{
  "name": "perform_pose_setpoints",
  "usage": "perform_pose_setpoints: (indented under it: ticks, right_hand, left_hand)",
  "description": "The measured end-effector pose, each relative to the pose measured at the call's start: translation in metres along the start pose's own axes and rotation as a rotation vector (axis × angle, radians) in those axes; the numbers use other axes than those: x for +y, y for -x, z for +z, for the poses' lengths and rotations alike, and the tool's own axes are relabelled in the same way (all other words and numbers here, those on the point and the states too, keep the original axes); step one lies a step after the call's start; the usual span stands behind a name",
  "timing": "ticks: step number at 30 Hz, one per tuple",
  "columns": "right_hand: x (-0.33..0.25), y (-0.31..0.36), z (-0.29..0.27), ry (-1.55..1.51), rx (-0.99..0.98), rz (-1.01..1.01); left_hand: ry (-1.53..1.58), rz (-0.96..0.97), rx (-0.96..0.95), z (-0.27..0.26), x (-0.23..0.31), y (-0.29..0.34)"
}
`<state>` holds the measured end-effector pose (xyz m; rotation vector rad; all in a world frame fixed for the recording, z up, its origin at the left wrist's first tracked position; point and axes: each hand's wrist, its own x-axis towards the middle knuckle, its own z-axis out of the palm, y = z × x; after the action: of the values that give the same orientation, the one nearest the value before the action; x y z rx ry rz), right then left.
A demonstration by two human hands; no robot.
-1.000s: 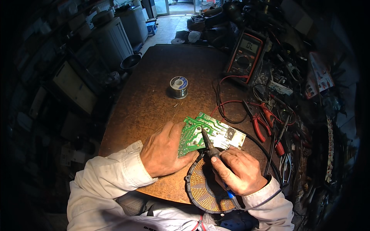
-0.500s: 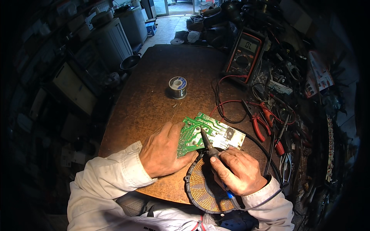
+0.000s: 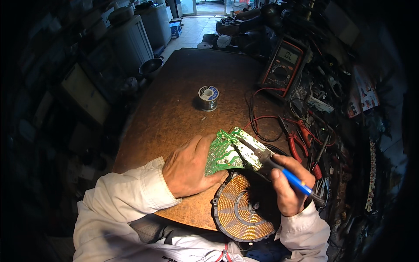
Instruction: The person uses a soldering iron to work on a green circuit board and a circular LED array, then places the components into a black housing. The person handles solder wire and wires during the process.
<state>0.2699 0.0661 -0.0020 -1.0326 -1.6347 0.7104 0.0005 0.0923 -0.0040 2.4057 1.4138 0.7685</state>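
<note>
My left hand grips the left side of a green circuit board, its solder side up, with the thumb along the near edge. In my right hand is a soldering iron with a blue handle. Its dark shaft reaches left over the board, covering part of it; whether the tip touches the board I cannot tell. Below the board, at the table's near edge, sits a round coil of copper-coloured wire in a black frame, partly in shadow beside my right hand.
A spool of solder wire stands on the wooden table beyond the board. At the right are a multimeter with red and black leads, red-handled pliers and heaped tools and parts. A dark pan is off the table's far left.
My right hand has moved right and turned the soldering iron, whose blue handle now slants to the right. The board has shifted slightly right, still in my left hand. More of the coil shows.
</note>
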Motion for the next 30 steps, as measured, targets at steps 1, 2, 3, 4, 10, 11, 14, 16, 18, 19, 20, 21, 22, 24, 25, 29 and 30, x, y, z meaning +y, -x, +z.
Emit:
perform_pose_setpoints:
  ticks: [1, 2, 3, 4, 10, 11, 14, 16, 18, 19, 20, 21, 22, 24, 25, 29, 30]
  right_hand:
    - [-0.004, -0.004, 0.002, -0.217, 0.092, 0.182]
    - [-0.007, -0.011, 0.004, -0.437, 0.186, 0.362]
    - [-0.002, -0.020, -0.003, -0.546, 0.189, 0.437]
    - [0.004, -0.031, -0.009, -0.593, 0.177, 0.469]
    - [0.009, -0.087, -0.009, -0.658, 0.286, 0.536]
    - [0.015, -0.086, -0.005, -0.673, 0.283, 0.544]
    - [0.036, -0.078, 0.001, -0.678, 0.273, 0.563]
    - [0.043, -0.072, 0.002, -0.654, 0.287, 0.587]
    - [0.045, -0.069, 0.002, -0.651, 0.308, 0.588]
    - [0.046, -0.069, 0.002, -0.659, 0.310, 0.578]
    - [0.046, -0.068, 0.002, -0.667, 0.312, 0.567]
    - [0.046, -0.068, 0.003, -0.671, 0.314, 0.567]
    - [0.044, -0.068, 0.004, -0.675, 0.316, 0.568]
    - [0.043, -0.068, 0.005, -0.677, 0.309, 0.573]
    - [0.044, -0.068, 0.004, -0.673, 0.305, 0.577]
    - [0.044, -0.067, 0.002, -0.658, 0.307, 0.574]
    - [0.045, -0.067, 0.002, -0.658, 0.310, 0.572]
  left_hand:
    - [0.008, 0.024, 0.005, 0.001, -0.003, -0.002]
    - [0.010, 0.050, 0.001, 0.001, -0.006, -0.005]
    - [0.011, 0.068, 0.001, 0.000, -0.009, -0.005]
    - [0.011, 0.087, 0.001, -0.001, -0.012, -0.006]
    - [0.100, 0.122, -0.016, -0.001, -0.023, -0.014]
    - [0.104, 0.111, -0.032, -0.003, -0.023, -0.014]
    - [0.121, 0.085, -0.058, -0.007, -0.024, -0.015]
    - [0.171, 0.038, -0.096, -0.013, -0.026, -0.015]
    - [0.246, -0.037, -0.156, -0.029, -0.027, -0.019]
    - [0.211, 0.029, -0.130, -0.030, -0.037, -0.020]
    - [0.184, 0.066, -0.175, -0.037, -0.045, -0.020]
    - [0.157, 0.103, -0.220, -0.044, -0.052, -0.021]
    - [0.130, 0.140, -0.265, -0.050, -0.058, -0.022]
    - [0.128, 0.100, -0.312, -0.055, -0.061, -0.020]
    - [0.098, 0.085, -0.325, -0.055, -0.061, -0.020]
    - [0.146, 0.102, -0.421, -0.058, -0.071, -0.023]
    - [0.130, 0.106, -0.428, -0.059, -0.069, -0.022]
